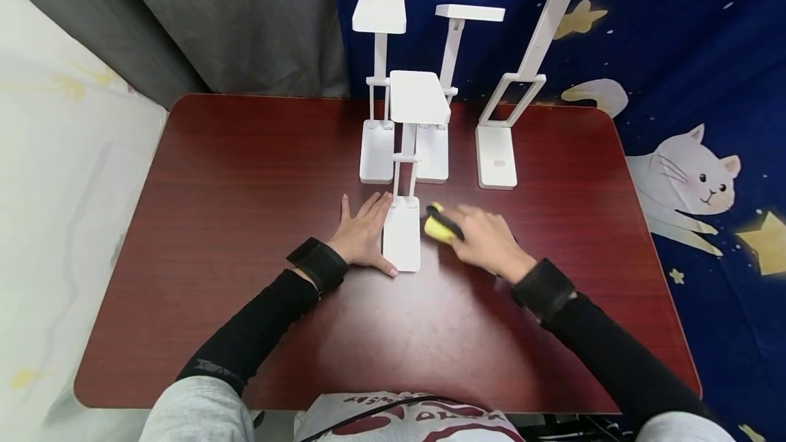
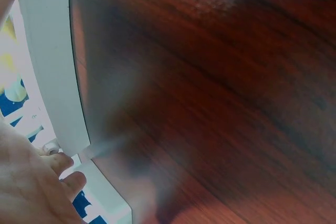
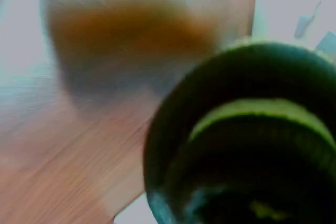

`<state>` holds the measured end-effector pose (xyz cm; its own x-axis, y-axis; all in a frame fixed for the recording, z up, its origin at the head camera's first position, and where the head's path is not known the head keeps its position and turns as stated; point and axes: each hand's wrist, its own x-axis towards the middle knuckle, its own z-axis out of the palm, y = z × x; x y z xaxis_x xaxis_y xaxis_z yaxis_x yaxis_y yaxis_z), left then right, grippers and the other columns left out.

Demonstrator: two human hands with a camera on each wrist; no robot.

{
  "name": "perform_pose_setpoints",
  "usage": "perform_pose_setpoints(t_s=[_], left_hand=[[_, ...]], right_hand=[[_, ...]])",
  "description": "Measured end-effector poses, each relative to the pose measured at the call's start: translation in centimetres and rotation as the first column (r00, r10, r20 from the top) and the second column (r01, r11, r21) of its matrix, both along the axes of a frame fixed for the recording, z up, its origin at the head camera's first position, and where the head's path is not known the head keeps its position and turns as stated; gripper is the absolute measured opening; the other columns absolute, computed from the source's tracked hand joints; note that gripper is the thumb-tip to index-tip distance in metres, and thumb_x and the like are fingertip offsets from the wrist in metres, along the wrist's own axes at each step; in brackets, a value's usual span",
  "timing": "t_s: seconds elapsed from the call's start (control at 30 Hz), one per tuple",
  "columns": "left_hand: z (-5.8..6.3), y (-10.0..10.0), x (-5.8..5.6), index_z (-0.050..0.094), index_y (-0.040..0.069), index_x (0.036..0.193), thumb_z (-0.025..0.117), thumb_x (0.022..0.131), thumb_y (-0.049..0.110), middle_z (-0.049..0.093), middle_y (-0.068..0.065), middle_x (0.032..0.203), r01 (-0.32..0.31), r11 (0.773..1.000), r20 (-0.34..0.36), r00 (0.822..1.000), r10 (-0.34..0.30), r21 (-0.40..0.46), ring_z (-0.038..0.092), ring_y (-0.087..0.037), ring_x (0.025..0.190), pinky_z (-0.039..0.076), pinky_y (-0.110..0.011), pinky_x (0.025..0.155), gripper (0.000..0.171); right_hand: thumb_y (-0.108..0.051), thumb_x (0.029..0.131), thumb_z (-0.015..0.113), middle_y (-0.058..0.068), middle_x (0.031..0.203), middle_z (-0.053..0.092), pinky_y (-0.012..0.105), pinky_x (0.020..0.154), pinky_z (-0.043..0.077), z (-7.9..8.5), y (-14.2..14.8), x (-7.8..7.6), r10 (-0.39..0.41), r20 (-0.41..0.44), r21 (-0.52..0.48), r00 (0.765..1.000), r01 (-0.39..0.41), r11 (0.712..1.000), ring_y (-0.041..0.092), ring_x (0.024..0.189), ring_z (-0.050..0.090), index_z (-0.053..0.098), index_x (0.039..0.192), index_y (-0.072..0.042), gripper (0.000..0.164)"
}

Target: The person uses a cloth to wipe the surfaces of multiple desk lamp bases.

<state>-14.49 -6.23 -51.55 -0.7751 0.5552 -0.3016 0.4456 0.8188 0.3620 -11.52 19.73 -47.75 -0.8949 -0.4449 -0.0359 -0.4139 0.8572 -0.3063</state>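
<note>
A white desk lamp (image 1: pixel 402 234) stands upright near the middle of the table, its flat head above its base. My left hand (image 1: pixel 362 234) rests along the left side of this base, fingers spread, thumb at the front corner. In the left wrist view the side of the lamp base (image 2: pixel 55 61) runs past the palm. Just right of the base, my right hand (image 1: pixel 488 237) grips a yellow and black thing (image 1: pixel 439 227), slightly blurred. Up close in the right wrist view, the yellow and black thing (image 3: pixel 178 108) looks round and dark with yellow-green edges; its kind is unclear.
Behind stand three more white lamps: a left one (image 1: pixel 376 155), a middle one (image 1: pixel 432 155) partly hidden by the front lamp, and a taller right one (image 1: pixel 496 159). The dark red table (image 1: pixel 258 176) meets a grey curtain (image 1: pixel 245 19) and a blue patterned cloth (image 1: pixel 706 121).
</note>
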Motion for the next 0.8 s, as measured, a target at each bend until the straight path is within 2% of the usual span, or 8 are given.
perform_pose_setpoints(t_s=[0.07, 0.13, 0.27, 0.37, 0.5, 0.67, 0.8], left_hand=[[-0.1, -0.1, -0.1, 0.008, 0.002, 0.168, 0.093, 0.060, 0.068, 0.014, -0.013, 0.177, -0.005, 1.000, -0.002, 1.000, 0.005, -0.008, 0.013, -0.029, 0.164, -0.001, -0.079, 0.120, 0.151], [-0.2, -0.1, -0.1, 0.008, 0.002, 0.168, 0.093, 0.060, 0.068, 0.014, -0.014, 0.176, -0.003, 1.000, -0.002, 1.000, 0.003, -0.007, 0.012, -0.030, 0.164, -0.002, -0.079, 0.120, 0.152], [-0.4, -0.2, -0.3, 0.008, 0.002, 0.168, 0.093, 0.060, 0.069, 0.014, -0.014, 0.176, 0.001, 1.000, -0.006, 1.000, -0.001, -0.001, 0.012, -0.030, 0.164, -0.002, -0.080, 0.120, 0.152], [-0.3, -0.1, -0.4, 0.008, 0.003, 0.168, 0.092, 0.060, 0.070, 0.014, -0.014, 0.176, -0.001, 1.000, -0.017, 1.000, 0.001, -0.006, 0.013, -0.029, 0.164, -0.002, -0.079, 0.120, 0.152], [-0.1, -0.1, -0.4, 0.008, 0.002, 0.168, 0.092, 0.061, 0.070, 0.014, -0.014, 0.176, -0.004, 1.000, -0.018, 1.000, 0.003, -0.024, 0.014, -0.029, 0.164, -0.002, -0.079, 0.121, 0.152], [-0.1, 0.1, -0.4, 0.009, 0.001, 0.167, 0.092, 0.061, 0.070, 0.016, -0.015, 0.176, 0.000, 1.000, -0.026, 1.000, 0.000, -0.017, 0.016, -0.030, 0.163, -0.001, -0.079, 0.120, 0.152], [-0.4, 0.2, -0.3, 0.009, 0.003, 0.168, 0.092, 0.060, 0.071, 0.015, -0.014, 0.176, -0.004, 0.999, -0.024, 1.000, 0.003, -0.032, 0.015, -0.029, 0.164, -0.001, -0.079, 0.121, 0.152]], right_hand=[[-0.009, 0.085, 0.072, 0.021, 0.113, 0.072, 0.059, 0.066, 0.060, -0.7, -1.2, -1.5, -0.104, -0.043, 0.031, 0.994, 0.106, 0.994, 0.040, 0.095, 0.071, 0.068, 0.131, 0.000, 0.048], [-0.008, 0.086, 0.068, 0.022, 0.113, 0.071, 0.059, 0.068, 0.060, -1.6, -2.6, -2.5, -0.163, -0.074, 0.071, 0.984, 0.168, 0.983, 0.041, 0.096, 0.070, 0.067, 0.132, 0.002, 0.047], [-0.006, 0.087, 0.062, 0.024, 0.111, 0.069, 0.057, 0.069, 0.061, -2.9, -4.4, -2.8, -0.173, -0.108, 0.134, 0.979, 0.187, 0.973, 0.041, 0.097, 0.069, 0.066, 0.133, 0.005, 0.047], [-0.005, 0.086, 0.065, 0.023, 0.108, 0.069, 0.055, 0.068, 0.061, -3.0, -4.6, -1.9, -0.138, -0.137, 0.118, 0.981, 0.154, 0.981, 0.040, 0.095, 0.069, 0.068, 0.131, 0.004, 0.046], [-0.006, 0.084, 0.070, 0.021, 0.106, 0.070, 0.053, 0.065, 0.060, -2.7, -3.9, 0.0, -0.046, -0.158, 0.099, 0.986, 0.062, 0.993, 0.038, 0.092, 0.069, 0.070, 0.128, 0.002, 0.045], [-0.009, 0.081, 0.078, 0.020, 0.113, 0.072, 0.050, 0.065, 0.061, -2.5, -3.0, 2.5, 0.062, -0.153, 0.104, 0.986, -0.047, 0.993, 0.036, 0.097, 0.071, 0.072, 0.126, 0.000, 0.046], [-0.009, 0.079, 0.081, 0.015, 0.107, 0.071, 0.047, 0.067, 0.062, -2.6, -2.4, 4.4, 0.134, -0.131, 0.091, 0.982, -0.123, 0.988, 0.031, 0.096, 0.071, 0.073, 0.124, -0.002, 0.046]])
